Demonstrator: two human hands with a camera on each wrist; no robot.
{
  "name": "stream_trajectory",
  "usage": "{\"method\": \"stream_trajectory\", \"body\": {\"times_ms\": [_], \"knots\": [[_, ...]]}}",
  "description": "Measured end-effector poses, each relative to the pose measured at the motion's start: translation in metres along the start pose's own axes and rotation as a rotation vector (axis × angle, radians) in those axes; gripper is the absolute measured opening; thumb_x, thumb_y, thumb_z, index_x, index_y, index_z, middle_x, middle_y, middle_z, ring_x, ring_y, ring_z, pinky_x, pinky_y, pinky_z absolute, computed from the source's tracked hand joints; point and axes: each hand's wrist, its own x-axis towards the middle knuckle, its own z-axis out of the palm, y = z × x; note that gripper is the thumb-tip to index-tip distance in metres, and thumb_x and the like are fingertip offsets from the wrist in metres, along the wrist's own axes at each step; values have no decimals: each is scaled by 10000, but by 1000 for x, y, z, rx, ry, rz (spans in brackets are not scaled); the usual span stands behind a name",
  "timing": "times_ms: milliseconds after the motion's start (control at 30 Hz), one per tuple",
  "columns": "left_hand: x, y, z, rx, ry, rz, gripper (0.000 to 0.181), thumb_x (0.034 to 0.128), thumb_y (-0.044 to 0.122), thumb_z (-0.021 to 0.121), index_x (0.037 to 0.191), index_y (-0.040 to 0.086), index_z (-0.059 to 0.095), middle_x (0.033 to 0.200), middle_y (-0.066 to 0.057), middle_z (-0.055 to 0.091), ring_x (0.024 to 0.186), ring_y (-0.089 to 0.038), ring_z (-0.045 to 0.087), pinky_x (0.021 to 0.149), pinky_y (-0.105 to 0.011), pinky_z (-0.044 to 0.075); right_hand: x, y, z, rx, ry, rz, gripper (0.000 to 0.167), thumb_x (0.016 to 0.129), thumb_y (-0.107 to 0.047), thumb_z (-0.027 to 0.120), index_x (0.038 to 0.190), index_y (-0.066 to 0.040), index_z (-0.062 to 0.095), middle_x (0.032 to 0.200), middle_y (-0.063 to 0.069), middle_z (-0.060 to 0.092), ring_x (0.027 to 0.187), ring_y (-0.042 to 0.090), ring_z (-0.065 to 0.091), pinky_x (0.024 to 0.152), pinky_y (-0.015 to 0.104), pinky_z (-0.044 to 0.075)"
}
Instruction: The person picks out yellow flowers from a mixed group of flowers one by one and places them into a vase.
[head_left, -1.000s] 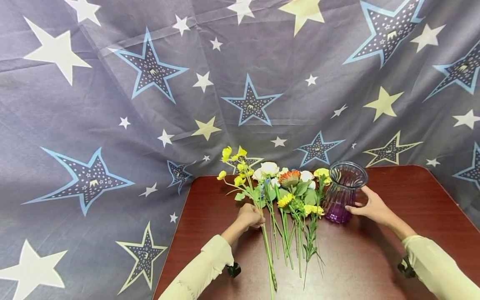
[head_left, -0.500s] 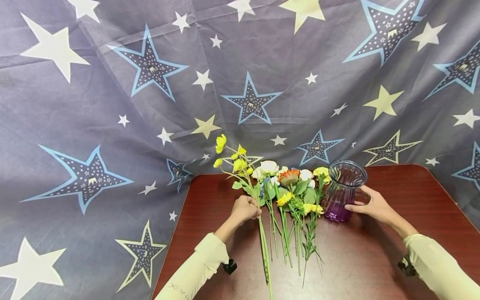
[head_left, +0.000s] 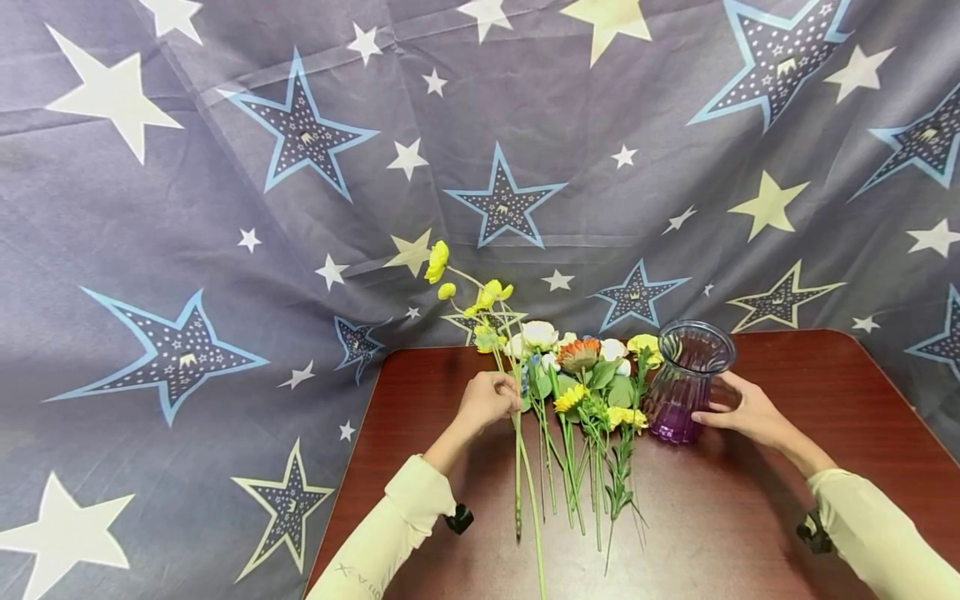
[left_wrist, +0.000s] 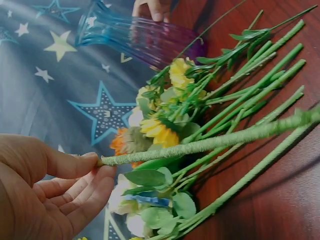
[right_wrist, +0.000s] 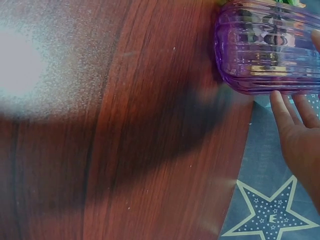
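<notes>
1. While the left hand [head_left: 483,402] pinches the slim green stem [left_wrist: 200,146] of a tall, yellow-blossomed spray [head_left: 495,293], raised over the dark-red, wood-grained table [head_left: 813,375], a light but firm hold should suit it.
2. Another long green stem [left_wrist: 245,181] runs close by; best to keep the two from snagging.
3. White, orange and yellow flowers [head_left: 580,357] lie just to the right; stay clear of their leaves.
4. Farther right, the right hand [head_left: 750,410] holds a ribbed, see-through, blue-to-purple vase [head_left: 678,392] upright between thumb and fingers; gentle, steady pressure should do.
</notes>
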Motion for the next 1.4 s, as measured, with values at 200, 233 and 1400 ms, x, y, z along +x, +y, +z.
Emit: {"method": "stream_trajectory", "body": {"times_ms": [200, 233, 1400], "knots": [[2, 8, -5, -50, 14, -3, 269, 816, -69, 737, 1083, -42, 743, 793, -96, 749, 610, -67, 662, 631, -276, 634, 0, -1, 0, 9, 0, 3, 779, 828, 145, 741, 1514, 9, 397, 1235, -241, 633, 1069, -45, 669, 886, 172, 582], [2, 9, -6, -52, 18, -9, 286, 815, -62, 751, 1100, -36, 746, 808, -97, 750, 608, -65, 661, 634, -271, 633, 0, -2, 1, 8, 0, 4, 772, 829, 142, 742, 1509, -2, 406, 1232, -244, 634, 1069, -47, 668, 885, 170, 582], [9, 25, -30, -311, 32, 93, 117, 997, -45, 581, 1087, -85, 645, 851, -231, 722, 670, -119, 687, 665, -442, 652, 0, -1, -1, -72, 10, 18, 727, 847, 65, 772, 1485, -18, 436, 1214, -283, 616, 1075, -76, 644, 885, 139, 567]]}}
